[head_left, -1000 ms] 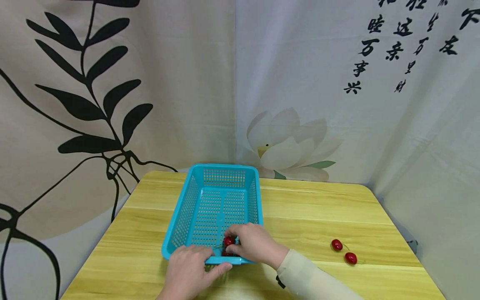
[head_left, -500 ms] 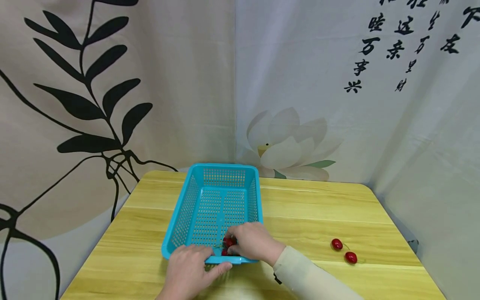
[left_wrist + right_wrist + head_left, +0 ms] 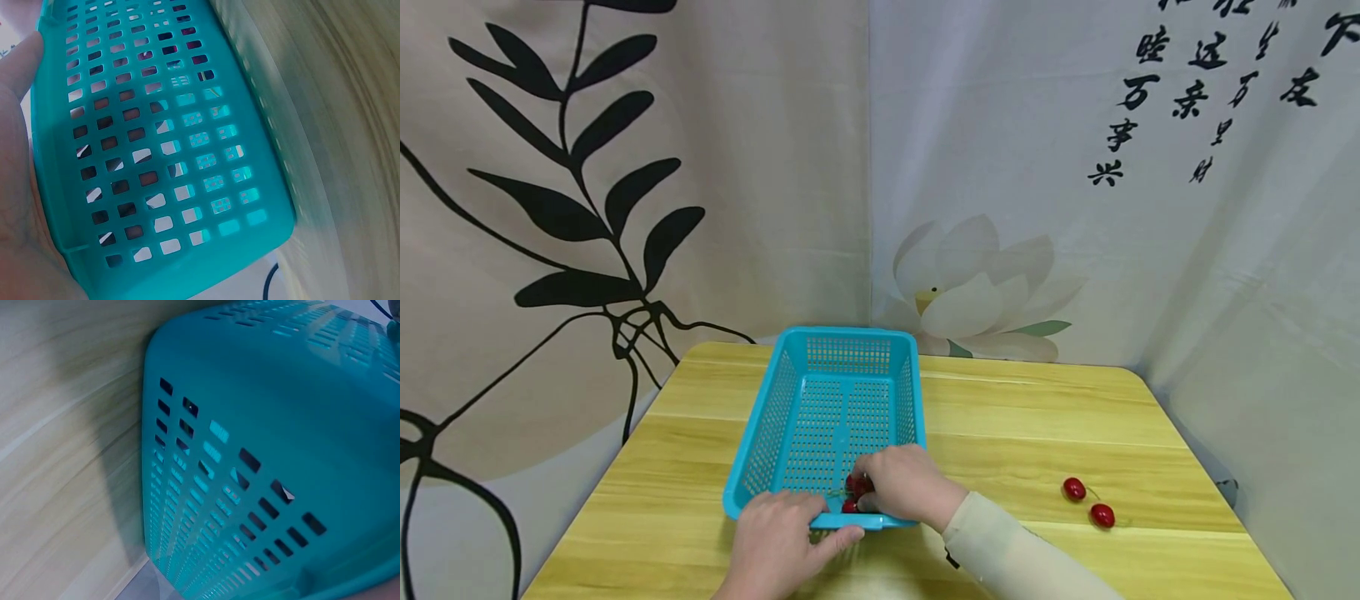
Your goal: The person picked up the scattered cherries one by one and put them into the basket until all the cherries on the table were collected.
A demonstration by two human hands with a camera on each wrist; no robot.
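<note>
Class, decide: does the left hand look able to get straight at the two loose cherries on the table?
Probably not: the left hand holds the blue basket by its near rim, and the right forearm slants between it and those cherries.

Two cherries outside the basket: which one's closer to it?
The upper-left cherry in the head view; the other cherry lies lower and further right, farther from the blue basket.

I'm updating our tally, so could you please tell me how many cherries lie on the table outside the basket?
2, both right of the blue basket: one cherry farther back, the other cherry nearer the front. Inside, the right hand partly hides more cherries.
</note>
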